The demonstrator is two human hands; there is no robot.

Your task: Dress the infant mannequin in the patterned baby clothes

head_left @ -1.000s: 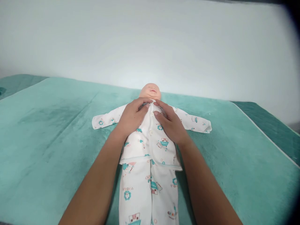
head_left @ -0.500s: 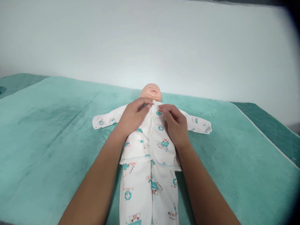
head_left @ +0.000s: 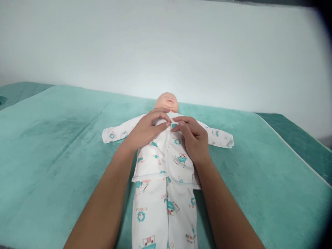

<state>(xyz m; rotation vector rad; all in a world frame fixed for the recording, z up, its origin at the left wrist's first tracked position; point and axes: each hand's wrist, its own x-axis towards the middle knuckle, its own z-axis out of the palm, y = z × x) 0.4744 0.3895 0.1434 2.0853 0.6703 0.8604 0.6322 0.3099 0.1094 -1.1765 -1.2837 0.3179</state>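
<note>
A baby doll (head_left: pixel 166 101) lies on its back, head at the far end, sleeves spread to both sides. It wears a white baby shirt (head_left: pixel 153 164) with teal animal prints and matching trousers (head_left: pixel 151 224). On the upper chest, my left hand (head_left: pixel 150 126) has thumb and index finger pinched at the shirt's front edge by a small button (head_left: pixel 169 128). Just across the placket, my right hand (head_left: pixel 193 136) is closed with its fingertips on the shirt beside that button. A lower button (head_left: pixel 167 147) shows further down the front. The fingers partly cover the cloth they grip.
The doll rests on a light teal plush blanket (head_left: pixel 64 155) with a white edge. A darker green cover (head_left: pixel 301 138) shows beyond it at the right. Behind stands a plain white wall (head_left: pixel 166 45).
Both hands' fingertips have slid slightly down the placket from near the collar to the button below. My left thumb and index finger have come together there. The doll stays in place.
</note>
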